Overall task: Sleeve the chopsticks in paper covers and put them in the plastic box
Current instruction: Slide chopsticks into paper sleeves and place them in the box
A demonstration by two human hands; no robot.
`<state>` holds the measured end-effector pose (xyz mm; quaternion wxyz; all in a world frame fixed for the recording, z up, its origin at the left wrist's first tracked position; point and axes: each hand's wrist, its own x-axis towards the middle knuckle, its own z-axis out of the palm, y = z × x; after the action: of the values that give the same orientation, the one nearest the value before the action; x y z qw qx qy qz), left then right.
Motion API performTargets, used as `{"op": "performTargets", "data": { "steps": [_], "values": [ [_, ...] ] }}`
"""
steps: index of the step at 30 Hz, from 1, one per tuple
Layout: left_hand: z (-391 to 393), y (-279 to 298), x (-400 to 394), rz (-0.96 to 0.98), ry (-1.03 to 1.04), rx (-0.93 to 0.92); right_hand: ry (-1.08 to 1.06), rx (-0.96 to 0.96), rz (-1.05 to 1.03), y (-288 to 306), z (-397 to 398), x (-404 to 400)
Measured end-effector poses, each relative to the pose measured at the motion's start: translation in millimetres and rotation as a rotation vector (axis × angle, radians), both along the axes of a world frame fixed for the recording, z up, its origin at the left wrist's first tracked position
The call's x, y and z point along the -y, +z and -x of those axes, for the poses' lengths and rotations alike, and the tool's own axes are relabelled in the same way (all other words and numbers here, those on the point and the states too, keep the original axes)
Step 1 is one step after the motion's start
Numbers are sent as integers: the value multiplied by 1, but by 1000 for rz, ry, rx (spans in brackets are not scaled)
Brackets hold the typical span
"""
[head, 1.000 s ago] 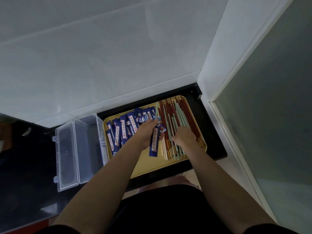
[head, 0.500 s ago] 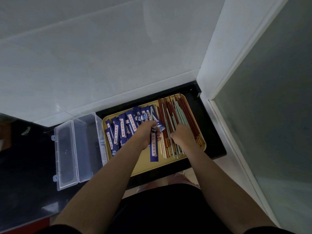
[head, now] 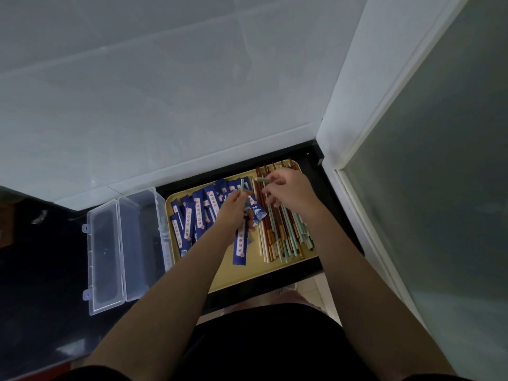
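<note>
A yellow tray (head: 242,273) on the black counter holds a spread of blue paper covers (head: 198,213) on its left and a pile of red, pale green and cream chopsticks (head: 280,232) on its right. My left hand (head: 236,213) grips one blue paper cover (head: 239,248) that hangs toward me, with a pale green chopstick (head: 242,185) sticking up out of the fist. My right hand (head: 288,191) hovers over the far end of the pile and pinches another pale chopstick (head: 261,179) by its tip. The clear plastic box (head: 123,251) lies open left of the tray.
White tiled wall rises behind the counter. A white door frame and frosted glass panel (head: 439,188) stand close on the right. The black counter (head: 41,270) stretches to the left of the box. My dark shorts fill the bottom of the view.
My right hand has lifted from the near part of the chopstick pile to its far end, holding a pale chopstick. A green chopstick now stands in my left hand with the cover.
</note>
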<state>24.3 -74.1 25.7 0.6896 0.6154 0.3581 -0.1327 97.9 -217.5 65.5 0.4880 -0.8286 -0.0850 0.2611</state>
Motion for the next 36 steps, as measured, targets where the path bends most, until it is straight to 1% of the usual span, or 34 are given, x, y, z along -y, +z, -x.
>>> {"op": "performTargets", "data": {
  "steps": [3, 7, 12, 17, 20, 21, 24, 25, 27, 30, 33, 36],
  "values": [
    [0, 4, -3, 58, -17, -9, -74, 53, -81, 17, -8, 0],
    [3, 14, -5, 38, -66, 24, -229, 107, -218, 32, -15, -4],
    [5, 23, -5, -23, -188, 106, -247, 146, -218, 33, -19, -12],
    [8, 35, -6, -110, -279, 175, -170, 127, -116, 26, -16, -20],
    [8, 39, -8, -133, -267, 208, -84, 34, -71, 26, -10, -28],
    [8, 40, -9, -136, -252, 211, -12, -8, -32, 25, -8, -29],
    [10, 40, -14, -164, -210, 186, 312, -100, 198, 27, -3, -28],
    [11, 39, -17, -158, -195, 175, 367, -119, 251, 28, -5, -28],
    [14, 37, -23, -142, -181, 164, 335, -109, 257, 28, -9, -30],
    [17, 34, -30, -143, -159, 160, 179, -38, 140, 30, -12, -37],
    [18, 34, -34, -155, -149, 148, 201, 36, 85, 30, -8, -49],
    [18, 34, -40, -170, -140, 153, 255, 71, 96, 24, 1, -62]
  ]
}}
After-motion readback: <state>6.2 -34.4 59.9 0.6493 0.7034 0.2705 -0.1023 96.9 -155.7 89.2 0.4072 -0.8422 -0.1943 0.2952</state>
